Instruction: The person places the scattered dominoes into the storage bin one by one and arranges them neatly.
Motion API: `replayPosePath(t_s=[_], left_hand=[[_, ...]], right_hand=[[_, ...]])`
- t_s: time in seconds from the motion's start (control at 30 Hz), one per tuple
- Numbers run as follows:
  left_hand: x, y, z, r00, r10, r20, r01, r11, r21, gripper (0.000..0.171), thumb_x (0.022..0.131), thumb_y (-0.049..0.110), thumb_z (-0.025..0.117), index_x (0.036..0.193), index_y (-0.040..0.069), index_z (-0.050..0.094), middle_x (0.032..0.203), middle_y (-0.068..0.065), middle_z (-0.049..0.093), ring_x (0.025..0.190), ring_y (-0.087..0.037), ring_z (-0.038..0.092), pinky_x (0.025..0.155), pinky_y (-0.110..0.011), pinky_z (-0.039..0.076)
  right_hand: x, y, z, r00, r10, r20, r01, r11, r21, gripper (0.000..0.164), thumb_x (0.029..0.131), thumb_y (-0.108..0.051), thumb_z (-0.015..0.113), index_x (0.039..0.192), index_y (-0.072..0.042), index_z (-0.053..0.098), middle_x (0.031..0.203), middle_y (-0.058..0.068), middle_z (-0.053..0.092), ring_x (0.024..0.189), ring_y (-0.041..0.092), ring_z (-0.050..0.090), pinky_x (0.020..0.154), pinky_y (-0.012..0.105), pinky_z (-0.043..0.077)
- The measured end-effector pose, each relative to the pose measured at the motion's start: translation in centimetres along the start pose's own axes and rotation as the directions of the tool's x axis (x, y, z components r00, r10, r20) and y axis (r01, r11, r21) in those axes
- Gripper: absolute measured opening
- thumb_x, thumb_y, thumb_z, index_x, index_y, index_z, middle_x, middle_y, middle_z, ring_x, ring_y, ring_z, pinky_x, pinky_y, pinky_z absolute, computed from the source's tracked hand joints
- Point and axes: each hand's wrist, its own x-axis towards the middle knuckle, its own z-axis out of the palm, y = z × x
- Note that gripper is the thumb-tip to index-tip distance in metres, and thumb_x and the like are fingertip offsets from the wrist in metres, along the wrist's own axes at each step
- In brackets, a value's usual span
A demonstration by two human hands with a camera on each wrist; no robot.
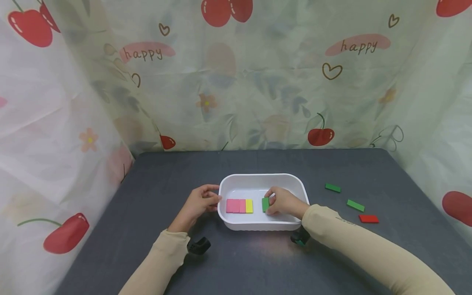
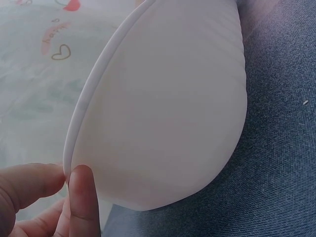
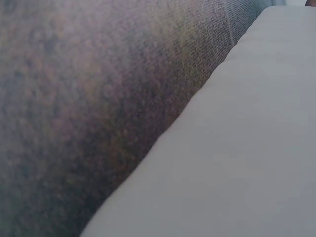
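Note:
A white plastic tray (image 1: 262, 225) with rounded corners stands on the table. My left hand (image 1: 202, 201) is at its left end, and in the left wrist view the thumb and a finger (image 2: 84, 197) pinch the rim. Inside the tray, my right hand (image 1: 287, 203) grips a small green block (image 1: 265, 205) between thumb and fingers, low over the tray floor. To the left of it, pink blocks (image 1: 233, 206) and a yellow block (image 1: 249, 206) lie side by side in a row. The right wrist view shows only the tray's outer wall (image 3: 237, 148) and the tabletop, with the fingers hidden.
On the dark grey table (image 1: 177, 172), right of the tray, lie a green block (image 1: 333, 188), another green block (image 1: 355, 205) and a red block (image 1: 369, 219). A printed curtain (image 1: 243, 98) hangs behind the table and along both sides.

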Motion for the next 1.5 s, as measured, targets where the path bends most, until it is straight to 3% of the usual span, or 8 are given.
replayPosePath(t_s=[0.73, 1.07, 1.3, 1.5], left_hand=[[0.15, -0.07, 0.02, 1.0, 0.006, -0.007, -0.006, 1.0, 0.004, 0.042, 0.086, 0.005, 0.07, 0.127, 0.005, 0.058, 0.088, -0.011, 0.067, 0.069, -0.016, 0.064, 0.066, -0.029, 0.058], [0.12, -0.07, 0.05, 1.0, 0.006, 0.001, -0.006, 1.0, 0.0, 0.042, 0.086, 0.005, 0.07, 0.127, 0.003, 0.058, 0.089, -0.012, 0.067, 0.069, -0.015, 0.064, 0.065, -0.029, 0.058], [0.0, 0.02, 0.08, 1.0, 0.007, 0.002, -0.007, 1.0, 0.0, 0.041, 0.087, 0.006, 0.069, 0.127, 0.004, 0.058, 0.09, -0.012, 0.067, 0.069, -0.016, 0.064, 0.066, -0.031, 0.058], [0.0, -0.01, -0.03, 1.0, 0.002, -0.002, -0.002, 1.0, 0.0, 0.042, 0.086, 0.006, 0.07, 0.127, 0.006, 0.058, 0.089, -0.011, 0.067, 0.07, -0.017, 0.065, 0.067, -0.031, 0.058]], right_hand=[[-0.07, -0.23, 0.46, 1.0, 0.028, -0.003, -0.028, 0.999, 0.02, 0.047, 0.072, 0.002, 0.079, 0.114, -0.001, 0.059, 0.086, 0.008, 0.06, 0.073, 0.016, 0.056, 0.062, 0.023, 0.051], [-0.17, -0.12, 0.29, 1.0, 0.03, -0.002, -0.03, 0.999, 0.012, 0.05, 0.073, -0.002, 0.08, 0.117, -0.001, 0.057, 0.086, 0.007, 0.061, 0.074, 0.016, 0.056, 0.064, 0.023, 0.047], [-0.32, 0.34, -0.08, 0.997, 0.071, 0.013, -0.071, 0.996, 0.06, 0.049, 0.076, -0.004, 0.078, 0.119, 0.002, 0.055, 0.094, 0.008, 0.066, 0.085, 0.018, 0.06, 0.079, 0.031, 0.049], [-0.1, 0.69, 0.05, 0.998, 0.058, 0.029, -0.061, 0.989, 0.136, 0.047, 0.076, 0.001, 0.076, 0.119, 0.006, 0.057, 0.092, 0.01, 0.065, 0.08, 0.017, 0.06, 0.069, 0.024, 0.051]])
